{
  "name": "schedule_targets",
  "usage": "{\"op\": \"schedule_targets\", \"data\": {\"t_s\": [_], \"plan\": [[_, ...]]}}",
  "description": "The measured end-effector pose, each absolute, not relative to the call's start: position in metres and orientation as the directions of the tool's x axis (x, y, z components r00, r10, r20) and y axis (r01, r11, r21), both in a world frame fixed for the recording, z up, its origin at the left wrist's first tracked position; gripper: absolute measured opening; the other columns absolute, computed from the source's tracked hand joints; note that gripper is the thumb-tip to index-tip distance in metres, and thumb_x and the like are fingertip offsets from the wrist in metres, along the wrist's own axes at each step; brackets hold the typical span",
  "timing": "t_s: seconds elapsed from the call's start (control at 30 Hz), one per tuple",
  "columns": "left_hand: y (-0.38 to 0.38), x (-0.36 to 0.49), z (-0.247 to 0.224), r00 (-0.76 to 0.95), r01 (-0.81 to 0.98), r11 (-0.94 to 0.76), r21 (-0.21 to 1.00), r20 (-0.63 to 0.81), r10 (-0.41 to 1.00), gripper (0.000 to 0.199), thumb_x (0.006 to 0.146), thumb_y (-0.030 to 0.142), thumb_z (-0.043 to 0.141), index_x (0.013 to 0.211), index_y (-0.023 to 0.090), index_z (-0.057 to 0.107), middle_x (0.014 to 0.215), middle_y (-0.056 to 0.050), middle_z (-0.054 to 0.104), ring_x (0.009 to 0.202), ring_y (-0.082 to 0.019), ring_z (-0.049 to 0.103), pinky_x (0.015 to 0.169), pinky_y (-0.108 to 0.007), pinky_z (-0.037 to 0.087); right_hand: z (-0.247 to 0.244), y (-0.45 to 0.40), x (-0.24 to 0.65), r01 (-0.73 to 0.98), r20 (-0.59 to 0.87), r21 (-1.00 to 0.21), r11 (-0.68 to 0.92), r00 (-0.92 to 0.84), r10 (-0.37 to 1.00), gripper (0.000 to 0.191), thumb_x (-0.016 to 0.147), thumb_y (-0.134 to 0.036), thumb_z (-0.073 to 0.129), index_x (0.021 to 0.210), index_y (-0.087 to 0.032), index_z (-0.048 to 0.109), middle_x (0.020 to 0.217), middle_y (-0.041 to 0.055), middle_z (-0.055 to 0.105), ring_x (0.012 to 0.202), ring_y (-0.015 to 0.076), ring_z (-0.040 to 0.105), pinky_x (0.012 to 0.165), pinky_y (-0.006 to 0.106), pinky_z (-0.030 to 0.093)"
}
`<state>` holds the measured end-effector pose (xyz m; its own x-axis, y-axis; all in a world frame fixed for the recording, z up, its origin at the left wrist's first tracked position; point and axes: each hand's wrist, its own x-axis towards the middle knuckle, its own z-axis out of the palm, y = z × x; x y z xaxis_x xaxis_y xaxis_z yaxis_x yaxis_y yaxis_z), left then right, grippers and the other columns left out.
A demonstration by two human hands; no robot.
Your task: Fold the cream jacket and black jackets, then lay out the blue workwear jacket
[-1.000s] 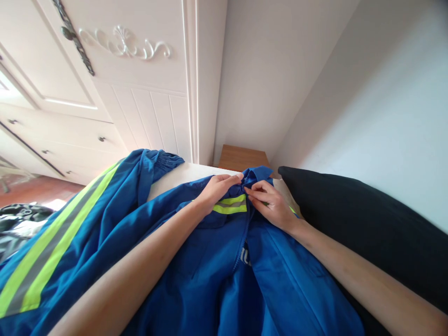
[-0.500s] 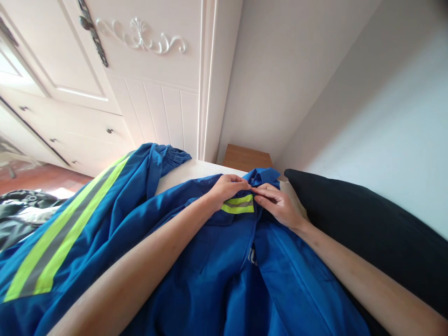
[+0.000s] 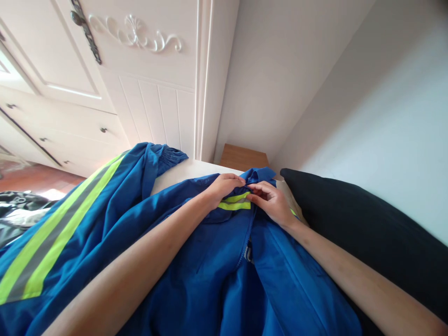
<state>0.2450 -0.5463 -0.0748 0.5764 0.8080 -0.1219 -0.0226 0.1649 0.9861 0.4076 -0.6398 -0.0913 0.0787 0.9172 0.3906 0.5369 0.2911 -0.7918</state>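
A blue work jacket (image 3: 175, 284) with yellow and grey reflective bands lies spread in front of me, its front partly open along a zip. Near its collar, my left hand (image 3: 227, 185) pinches the fabric between thumb and fingers. My right hand (image 3: 268, 199) is closed on the same spot from the other side, just above the chest's reflective strip (image 3: 235, 202). The fingertips of both hands almost meet, and the exact bit they grip is hidden. One sleeve (image 3: 91, 205) with a gathered cuff stretches out to the left.
A black cushion-like thing (image 3: 343, 219) lies along the right, by the wall. Behind the jacket are a white cabinet (image 3: 157, 107) with dark knobs and a brown wooden box-like piece (image 3: 244, 157). Dark and grey cloth (image 3: 24, 214) is at the far left.
The view has shifted slightly, so everything sits a little further left. My right fingers have curled more at the collar; both hands stay at the same place on the jacket.
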Motion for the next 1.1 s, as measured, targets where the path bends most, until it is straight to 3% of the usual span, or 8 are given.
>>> {"op": "schedule_targets", "data": {"t_s": [0.17, 0.4, 0.57, 0.8, 1.1], "plan": [[-0.554, 0.246, -0.066, 0.564, 0.058, 0.001, 0.998, -0.033, 0.825, 0.013, 0.077, 0.021, 0.063, 0.084, 0.019, 0.074, 0.078, -0.002, 0.068, 0.08, -0.018, 0.061, 0.079, -0.031, 0.047, -0.087, -0.641, 0.407, 0.572, 0.431, -0.758, 0.313, 0.08, 0.899, 0.03, 0.085, -0.049, 0.07, 0.101, -0.023, 0.072, 0.086, 0.0046, 0.062, 0.075, 0.0186, 0.059, 0.064, 0.03, 0.05], [-0.558, 0.245, -0.063, 0.554, 0.109, -0.024, 0.994, -0.041, 0.832, 0.015, 0.075, 0.021, 0.063, 0.087, 0.018, 0.071, 0.071, 0.0, 0.064, 0.068, -0.016, 0.057, 0.067, -0.028, 0.044, -0.084, -0.643, 0.407, 0.597, 0.458, -0.735, 0.322, 0.087, 0.885, 0.029, 0.085, -0.05, 0.07, 0.096, -0.023, 0.074, 0.085, 0.0046, 0.064, 0.076, 0.0193, 0.06, 0.065, 0.031, 0.05], [-0.558, 0.243, -0.061, 0.56, 0.062, 0.041, 0.997, -0.069, 0.826, 0.02, 0.069, 0.021, 0.069, 0.088, 0.017, 0.072, 0.071, 0.0, 0.066, 0.07, -0.016, 0.06, 0.068, -0.028, 0.045, -0.083, -0.642, 0.408, 0.592, 0.452, -0.746, 0.306, 0.112, 0.885, 0.03, 0.084, -0.05, 0.071, 0.095, -0.023, 0.077, 0.087, 0.0054, 0.069, 0.077, 0.0201, 0.062, 0.066, 0.032, 0.051], [-0.553, 0.241, -0.07, 0.614, -0.094, 0.239, 0.966, -0.133, 0.778, 0.045, 0.057, 0.01, 0.079, 0.101, 0.016, 0.068, 0.073, -0.002, 0.069, 0.066, -0.015, 0.065, 0.07, -0.029, 0.052, -0.079, -0.643, 0.409, 0.563, 0.505, -0.746, 0.355, 0.132, 0.853, 0.02, 0.083, -0.042, 0.074, 0.091, -0.024, 0.079, 0.089, 0.0042, 0.073, 0.083, 0.0202, 0.067, 0.074, 0.032, 0.054], [-0.555, 0.244, -0.077, 0.623, -0.236, 0.395, 0.888, -0.174, 0.763, 0.042, 0.057, 0.002, 0.078, 0.095, 0.015, 0.066, 0.076, -0.003, 0.071, 0.068, -0.016, 0.069, 0.069, -0.027, 0.056, -0.083, -0.641, 0.413, 0.573, 0.542, -0.71, 0.41, 0.071, 0.838, 0.011, 0.085, -0.034, 0.074, 0.081, -0.024, 0.077, 0.086, 0.0038, 0.074, 0.081, 0.0202, 0.068, 0.075, 0.032, 0.055]]}}
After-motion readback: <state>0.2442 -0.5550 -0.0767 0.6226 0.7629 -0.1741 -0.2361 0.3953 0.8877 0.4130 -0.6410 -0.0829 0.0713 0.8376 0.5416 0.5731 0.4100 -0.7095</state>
